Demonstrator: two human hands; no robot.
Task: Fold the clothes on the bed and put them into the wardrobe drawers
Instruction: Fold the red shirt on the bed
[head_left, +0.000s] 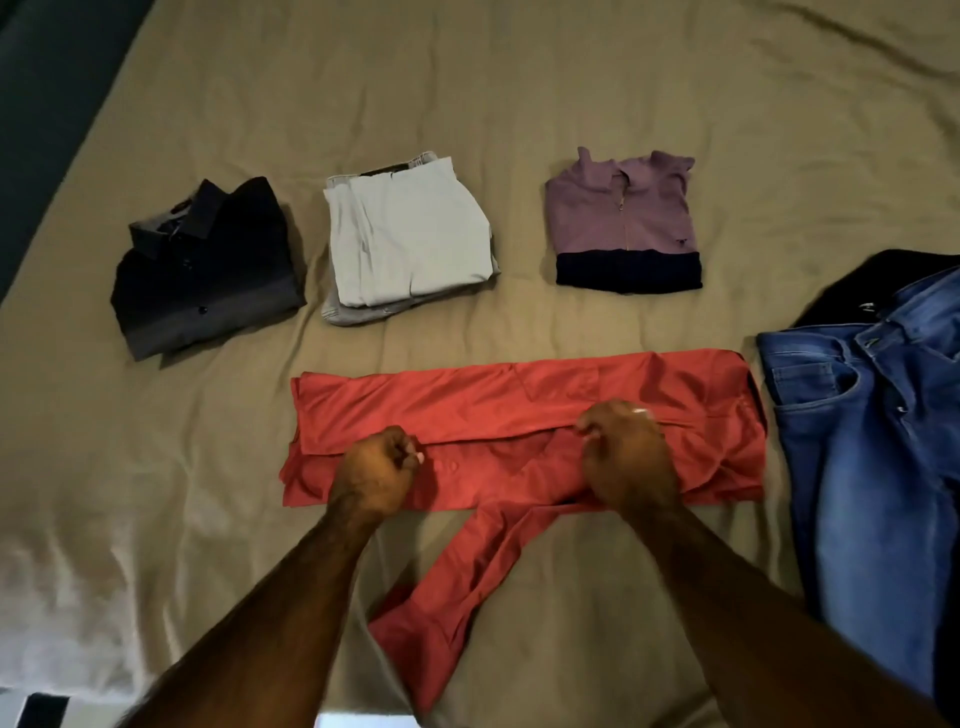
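Pinching the folded red cotton shirt (519, 410) on the olive bed (467, 104), left hand (376, 470) and right hand (626, 454) curl tightly around its fabric.

A band of bare bed sheet (519, 332) is left open between the red shirt (467, 400) and the row of three folded piles beyond it: the dark shirt (208, 270), the pale trousers (410, 249) and the purple zip top (623, 223), with narrower lanes of sheet kept between the piles. The right side is blocked by the blue jeans (872, 441), laid just beside the red shirt with what seems a dark garment (883, 275) under them. The near middle is crossed by the shirt's loose sleeve (457, 582), while wide sheet is left free beyond the piles and at the near left.
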